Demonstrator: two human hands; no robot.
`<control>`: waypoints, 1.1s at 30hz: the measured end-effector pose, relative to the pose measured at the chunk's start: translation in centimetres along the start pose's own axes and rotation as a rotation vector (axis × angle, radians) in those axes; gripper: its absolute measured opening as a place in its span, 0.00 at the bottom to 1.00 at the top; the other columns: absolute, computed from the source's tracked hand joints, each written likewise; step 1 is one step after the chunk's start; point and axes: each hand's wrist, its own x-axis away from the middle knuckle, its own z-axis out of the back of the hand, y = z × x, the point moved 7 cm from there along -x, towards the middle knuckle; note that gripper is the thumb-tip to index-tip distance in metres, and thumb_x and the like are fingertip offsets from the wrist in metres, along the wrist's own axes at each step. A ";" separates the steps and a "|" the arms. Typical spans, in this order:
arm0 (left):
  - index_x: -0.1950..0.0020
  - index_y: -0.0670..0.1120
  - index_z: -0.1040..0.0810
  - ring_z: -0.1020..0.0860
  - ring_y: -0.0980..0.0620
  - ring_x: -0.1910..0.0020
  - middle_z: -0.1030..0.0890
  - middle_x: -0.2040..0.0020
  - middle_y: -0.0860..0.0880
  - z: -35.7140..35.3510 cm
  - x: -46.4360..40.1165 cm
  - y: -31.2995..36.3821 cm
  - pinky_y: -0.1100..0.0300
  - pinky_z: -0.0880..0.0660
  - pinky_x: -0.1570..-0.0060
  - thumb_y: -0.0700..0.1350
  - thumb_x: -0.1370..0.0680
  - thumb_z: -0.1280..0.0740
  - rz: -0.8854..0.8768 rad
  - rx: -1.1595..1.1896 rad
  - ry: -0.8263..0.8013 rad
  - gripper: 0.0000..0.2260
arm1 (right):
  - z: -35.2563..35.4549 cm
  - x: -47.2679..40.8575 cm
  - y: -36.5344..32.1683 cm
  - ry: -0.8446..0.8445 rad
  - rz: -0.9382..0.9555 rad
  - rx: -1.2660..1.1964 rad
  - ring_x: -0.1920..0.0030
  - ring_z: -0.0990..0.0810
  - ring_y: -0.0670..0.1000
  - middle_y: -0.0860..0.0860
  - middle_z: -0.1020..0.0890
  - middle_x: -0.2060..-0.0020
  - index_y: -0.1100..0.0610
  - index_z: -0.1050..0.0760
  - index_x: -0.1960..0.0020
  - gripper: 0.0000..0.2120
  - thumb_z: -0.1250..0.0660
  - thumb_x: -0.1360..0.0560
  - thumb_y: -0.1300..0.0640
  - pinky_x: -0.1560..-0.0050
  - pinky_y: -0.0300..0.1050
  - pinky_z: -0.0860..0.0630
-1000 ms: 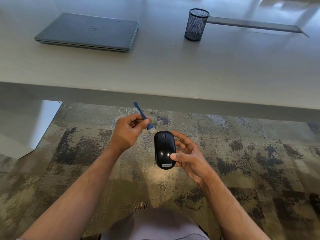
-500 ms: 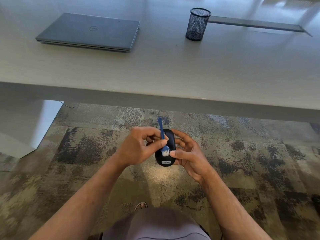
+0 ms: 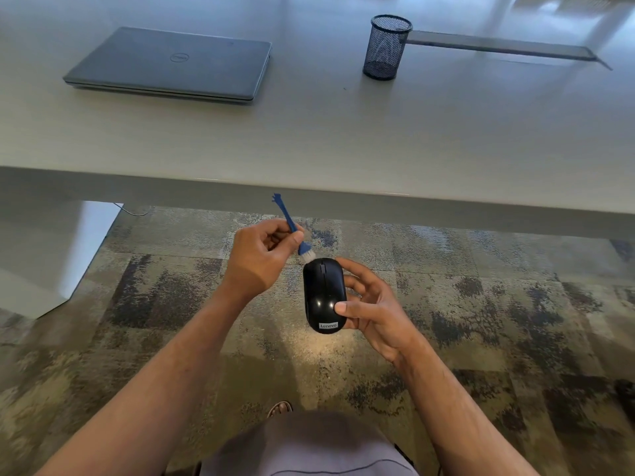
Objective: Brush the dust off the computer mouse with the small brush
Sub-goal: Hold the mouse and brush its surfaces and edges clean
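Note:
A glossy black computer mouse (image 3: 323,290) is held in front of me over the carpet, below the table edge. My right hand (image 3: 374,304) grips it from the right side, thumb on its rear near the label. My left hand (image 3: 261,255) pinches a small blue brush (image 3: 292,228) by its thin handle. The brush's white bristles (image 3: 308,257) touch the front tip of the mouse, and the handle slants up and to the left.
A grey table (image 3: 343,149) spans the view ahead, with a closed laptop (image 3: 171,65) at left and a black mesh pen cup (image 3: 386,46) at right. A long dark cable slot (image 3: 498,46) lies behind the cup. Patterned carpet (image 3: 515,304) is below.
The brush was on the rear of the mouse half a second ago; my left hand has swept it forward and left to the front tip. The mouse stays in my right hand.

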 end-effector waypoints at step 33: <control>0.57 0.54 0.18 0.22 0.62 0.69 0.18 0.65 0.51 -0.2 -1.8 -2.6 0.69 0.25 0.66 0.41 0.23 0.29 0.138 -0.038 -0.055 0.08 | -0.3 -0.2 0.4 -0.010 -0.001 0.019 0.46 0.16 0.60 0.56 0.18 0.40 0.49 0.23 0.32 0.37 0.21 0.40 0.65 0.57 0.56 0.17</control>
